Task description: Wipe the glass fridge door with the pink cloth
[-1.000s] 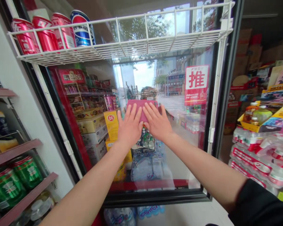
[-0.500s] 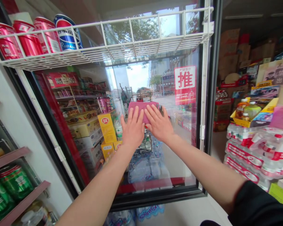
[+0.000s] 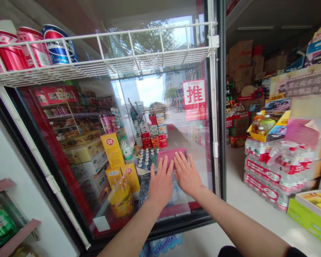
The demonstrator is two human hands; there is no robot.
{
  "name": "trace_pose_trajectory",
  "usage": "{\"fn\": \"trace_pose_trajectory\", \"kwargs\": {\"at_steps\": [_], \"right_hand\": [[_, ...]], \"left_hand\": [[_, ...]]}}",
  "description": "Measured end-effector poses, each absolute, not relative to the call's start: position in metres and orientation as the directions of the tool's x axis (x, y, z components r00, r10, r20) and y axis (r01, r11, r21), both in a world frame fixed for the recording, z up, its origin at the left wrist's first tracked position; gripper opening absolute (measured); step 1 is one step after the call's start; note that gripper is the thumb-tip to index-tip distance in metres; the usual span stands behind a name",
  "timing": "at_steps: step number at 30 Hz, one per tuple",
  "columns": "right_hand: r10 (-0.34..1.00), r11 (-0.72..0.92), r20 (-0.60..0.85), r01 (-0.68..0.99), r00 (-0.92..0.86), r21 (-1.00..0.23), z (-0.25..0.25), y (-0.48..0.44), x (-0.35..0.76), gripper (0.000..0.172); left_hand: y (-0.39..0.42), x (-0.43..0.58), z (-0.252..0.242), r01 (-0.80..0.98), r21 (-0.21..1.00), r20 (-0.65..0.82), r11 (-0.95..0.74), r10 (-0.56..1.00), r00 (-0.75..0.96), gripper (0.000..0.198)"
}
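A folded pink cloth (image 3: 171, 155) lies against the glass door (image 3: 173, 132), low and right of its middle. My left hand (image 3: 161, 184) presses flat on the cloth's lower left part, its fingers stretched upward and a little apart. Beside it, my right hand (image 3: 187, 175) rests flat on the cloth's right part with its fingers extended. Neither hand is wrapped round the cloth; the palms hide its lower edge. A red and white sticker with a large character (image 3: 194, 98) is on the glass above and right of my hands.
A white wire rack (image 3: 149, 55) crosses the door's upper part, with soda cans (image 3: 59, 44) at its left. Cooler shelves with green cans (image 3: 1, 221) are at lower left. Packs of bottled water (image 3: 267, 175) stand on the floor to the right. Yellow boxes (image 3: 113, 150) show through the glass.
Both hands and the pink cloth have slid down the glass together, toward its lower part. The view has shifted to the right, showing more of the shop floor there.
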State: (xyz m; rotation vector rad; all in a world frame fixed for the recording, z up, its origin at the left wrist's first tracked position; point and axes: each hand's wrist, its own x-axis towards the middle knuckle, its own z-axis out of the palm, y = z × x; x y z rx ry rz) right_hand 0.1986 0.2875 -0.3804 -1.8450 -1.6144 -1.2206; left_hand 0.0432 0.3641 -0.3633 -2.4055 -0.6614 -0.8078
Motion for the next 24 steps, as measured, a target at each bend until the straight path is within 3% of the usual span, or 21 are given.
{"fn": "trace_pose_trajectory", "kwargs": {"at_steps": [4, 15, 19, 24], "right_hand": [[0.557, -0.3, 0.83, 0.925, -0.028, 0.233, -0.357, 0.286, 0.209, 0.06], [0.43, -0.363, 0.903, 0.916, 0.0, 0.173, -0.182, 0.277, 0.263, 0.061], [0.39, -0.392, 0.92, 0.91, 0.03, 0.136, -0.163, 0.271, 0.276, 0.061], [0.384, -0.452, 0.918, 0.887, 0.1, 0.092, -0.193, 0.265, 0.286, 0.06]], "left_hand": [[0.364, 0.054, -0.338, 0.55, -0.348, 0.639, -0.759, 0.237, 0.732, 0.069], [0.363, 0.116, -0.17, 0.49, -0.425, 0.737, -0.761, 0.023, 0.675, 0.066], [0.355, 0.141, -0.158, 0.482, -0.383, 0.773, -0.788, 0.012, 0.634, 0.066], [0.346, 0.16, -0.187, 0.454, -0.37, 0.756, -0.811, 0.022, 0.654, 0.067]]}}
